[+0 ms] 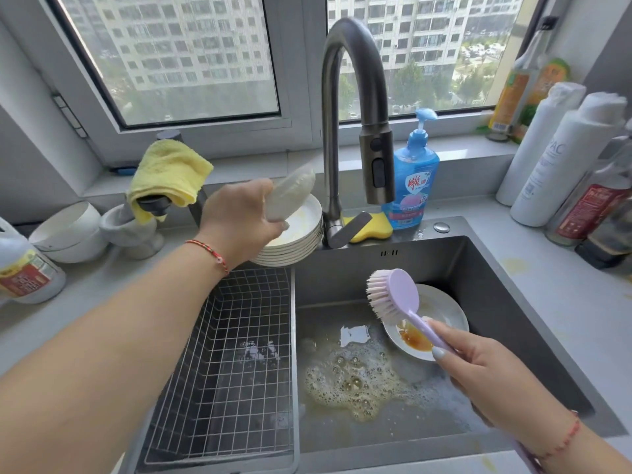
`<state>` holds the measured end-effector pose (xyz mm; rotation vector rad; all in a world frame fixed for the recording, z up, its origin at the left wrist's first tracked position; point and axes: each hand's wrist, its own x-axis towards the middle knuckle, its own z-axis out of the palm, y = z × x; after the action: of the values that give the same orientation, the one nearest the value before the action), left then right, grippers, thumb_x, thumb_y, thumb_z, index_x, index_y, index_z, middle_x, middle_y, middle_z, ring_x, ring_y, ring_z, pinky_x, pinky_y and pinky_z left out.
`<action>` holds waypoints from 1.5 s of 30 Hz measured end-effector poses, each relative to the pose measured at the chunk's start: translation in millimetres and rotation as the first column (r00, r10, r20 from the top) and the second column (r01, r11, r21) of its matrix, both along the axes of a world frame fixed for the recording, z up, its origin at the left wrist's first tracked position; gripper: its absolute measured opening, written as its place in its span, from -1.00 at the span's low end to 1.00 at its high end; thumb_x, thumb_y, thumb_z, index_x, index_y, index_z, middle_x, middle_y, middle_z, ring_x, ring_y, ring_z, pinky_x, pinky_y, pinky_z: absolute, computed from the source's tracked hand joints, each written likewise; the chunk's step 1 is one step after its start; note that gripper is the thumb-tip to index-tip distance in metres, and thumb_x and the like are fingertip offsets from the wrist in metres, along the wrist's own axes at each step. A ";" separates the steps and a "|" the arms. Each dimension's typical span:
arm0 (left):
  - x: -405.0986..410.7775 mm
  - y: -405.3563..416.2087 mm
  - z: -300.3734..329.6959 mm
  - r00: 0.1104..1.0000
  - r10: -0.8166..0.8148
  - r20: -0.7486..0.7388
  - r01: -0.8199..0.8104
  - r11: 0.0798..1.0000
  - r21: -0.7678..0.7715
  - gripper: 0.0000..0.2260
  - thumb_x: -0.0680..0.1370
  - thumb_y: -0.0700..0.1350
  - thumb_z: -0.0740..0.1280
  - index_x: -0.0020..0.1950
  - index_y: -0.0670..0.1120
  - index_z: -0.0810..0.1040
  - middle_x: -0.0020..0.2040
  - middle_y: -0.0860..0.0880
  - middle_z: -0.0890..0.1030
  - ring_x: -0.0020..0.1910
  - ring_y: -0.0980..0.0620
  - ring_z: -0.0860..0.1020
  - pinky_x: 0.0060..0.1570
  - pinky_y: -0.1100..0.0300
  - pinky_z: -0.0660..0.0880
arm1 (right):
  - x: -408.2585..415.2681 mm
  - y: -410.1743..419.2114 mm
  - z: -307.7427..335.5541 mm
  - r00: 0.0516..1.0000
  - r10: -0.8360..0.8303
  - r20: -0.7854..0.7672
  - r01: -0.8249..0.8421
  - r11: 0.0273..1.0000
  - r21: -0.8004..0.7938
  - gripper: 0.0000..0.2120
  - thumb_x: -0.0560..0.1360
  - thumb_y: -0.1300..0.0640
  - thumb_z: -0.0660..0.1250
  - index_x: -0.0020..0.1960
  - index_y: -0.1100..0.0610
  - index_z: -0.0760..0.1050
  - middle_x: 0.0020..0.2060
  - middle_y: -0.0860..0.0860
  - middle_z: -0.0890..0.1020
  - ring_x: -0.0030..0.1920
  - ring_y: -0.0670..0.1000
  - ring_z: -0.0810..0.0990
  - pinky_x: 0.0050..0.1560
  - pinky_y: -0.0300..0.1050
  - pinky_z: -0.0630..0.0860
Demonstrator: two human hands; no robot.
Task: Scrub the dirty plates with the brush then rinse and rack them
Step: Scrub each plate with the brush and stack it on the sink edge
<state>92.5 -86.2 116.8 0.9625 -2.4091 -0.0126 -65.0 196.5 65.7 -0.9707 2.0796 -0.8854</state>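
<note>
My left hand (239,220) grips a white plate (290,195), tilted and blurred, just above a stack of several white plates (294,244) on the counter at the sink's back left corner. My right hand (478,367) holds the handle of a lilac dish brush (396,295) over the sink, bristles facing left. Below the brush head a white plate with brown sauce (441,316) leans against the sink's right wall. A wire rack (236,354) fills the sink's left part and holds no plates.
Foamy dirty water (355,384) lies on the sink floor. The faucet (359,107) arches over the sink, with a blue soap bottle (413,176) and yellow sponge (372,227) behind. Bowls (68,230) and a yellow cloth (171,172) sit left; bottles (561,159) stand right.
</note>
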 end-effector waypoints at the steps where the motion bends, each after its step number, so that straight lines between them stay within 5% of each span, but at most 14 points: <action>1: -3.9 -2.2 -5.4 0.998 0.018 0.063 -0.015 0.999 -0.039 -0.71 0.43 0.02 0.49 -0.03 -0.15 0.55 -0.19 -0.12 0.59 -0.10 -0.22 0.58 -0.23 0.12 0.30 | -0.3 0.0 -0.9 1.000 -0.007 0.004 0.007 1.000 0.005 -0.58 0.60 0.17 0.18 0.20 -0.38 0.33 -0.66 -0.25 0.40 -0.66 -0.18 0.32 -0.57 -0.38 0.22; 5: -14.4 -13.8 -30.9 0.965 0.111 0.239 -0.078 0.986 -0.146 -0.69 0.53 0.07 0.40 0.16 -0.09 0.52 -0.01 -0.12 0.65 0.02 -0.20 0.60 -0.18 0.10 0.36 | -2.6 1.8 -4.3 0.999 -0.038 0.023 0.038 0.999 0.020 -0.58 0.60 0.16 0.18 0.30 -0.32 0.37 -0.65 -0.22 0.40 -0.64 -0.16 0.28 -0.54 -0.39 0.20; 13: -22.5 -33.6 -74.9 0.962 0.096 0.256 -0.030 0.968 -0.251 -0.65 0.15 -0.18 0.67 -0.28 -0.18 0.54 -0.48 -0.15 0.55 -0.56 -0.17 0.53 -0.49 0.24 0.30 | -8.4 2.7 -5.2 0.998 -0.059 0.014 0.058 0.996 0.063 -0.59 0.59 0.13 0.20 0.36 -0.24 0.36 -0.63 -0.34 0.41 -0.59 -0.28 0.40 -0.53 -0.44 0.26; 19: -28.7 -39.3 -91.8 0.958 0.088 0.272 -0.022 0.971 -0.237 -0.68 0.12 -0.29 0.65 -0.34 -0.18 0.53 -0.58 -0.11 0.48 -0.67 -0.13 0.44 -0.58 0.25 0.34 | -12.1 1.9 -5.4 0.997 -0.071 0.030 0.069 0.995 0.075 -0.57 0.59 0.14 0.20 0.35 -0.28 0.34 -0.63 -0.39 0.36 -0.54 -0.40 0.41 -0.51 -0.46 0.29; 28: -34.3 -46.0 -108.9 0.963 0.044 0.265 0.011 0.979 -0.205 -0.68 0.21 -0.25 0.65 -0.35 -0.20 0.49 -0.58 -0.12 0.46 -0.67 -0.12 0.42 -0.56 0.28 0.29 | -19.8 0.3 -9.2 0.998 -0.056 0.023 0.054 0.995 0.089 -0.57 0.60 0.12 0.19 0.37 -0.27 0.32 -0.62 -0.41 0.37 -0.50 -0.41 0.42 -0.47 -0.43 0.30; 35: -38.7 -47.2 -122.9 0.973 -0.010 0.231 0.067 0.968 -0.241 -0.66 0.11 -0.45 0.59 -0.37 -0.20 0.48 -0.56 -0.11 0.45 -0.64 -0.11 0.40 -0.60 0.27 0.29 | -26.6 2.1 -14.3 0.998 -0.053 0.014 0.052 0.995 0.080 -0.57 0.60 0.14 0.19 0.33 -0.32 0.32 -0.59 -0.40 0.42 -0.51 -0.34 0.43 -0.47 -0.45 0.26; 41: -36.1 -54.8 -142.8 0.973 -0.018 0.229 0.054 0.987 -0.153 -0.69 0.20 -0.53 0.45 -0.17 -0.22 0.58 -0.42 -0.15 0.53 -0.48 -0.17 0.49 -0.53 0.11 0.43 | -34.9 10.5 -23.8 0.996 -0.082 0.026 0.079 0.993 0.085 -0.57 0.59 0.14 0.20 0.34 -0.30 0.34 -0.60 -0.44 0.38 -0.49 -0.40 0.43 -0.49 -0.44 0.29; 43: -37.4 -54.4 -145.8 0.981 -0.014 0.194 0.039 0.991 -0.126 -0.69 0.26 -0.54 0.40 -0.10 -0.24 0.60 -0.38 -0.18 0.56 -0.41 -0.20 0.52 -0.43 0.04 0.49 | -39.1 14.9 -27.6 0.994 -0.100 0.034 0.096 0.992 0.086 -0.57 0.59 0.14 0.20 0.34 -0.29 0.36 -0.60 -0.40 0.41 -0.52 -0.35 0.42 -0.50 -0.44 0.25; 45: -41.1 -51.6 -149.7 0.994 0.010 0.109 0.004 0.991 -0.132 -0.65 0.31 -0.53 0.33 0.03 -0.26 0.62 -0.21 -0.24 0.64 -0.20 -0.28 0.61 -0.03 -0.14 0.56 | -43.5 19.2 -31.3 0.991 -0.121 0.053 0.116 0.990 0.083 -0.58 0.59 0.15 0.20 0.33 -0.29 0.37 -0.61 -0.30 0.42 -0.58 -0.23 0.37 -0.52 -0.44 0.23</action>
<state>51.4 -137.8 -32.9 0.9278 -2.4726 0.2031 -108.4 215.7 34.4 -0.7775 2.1241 -0.8722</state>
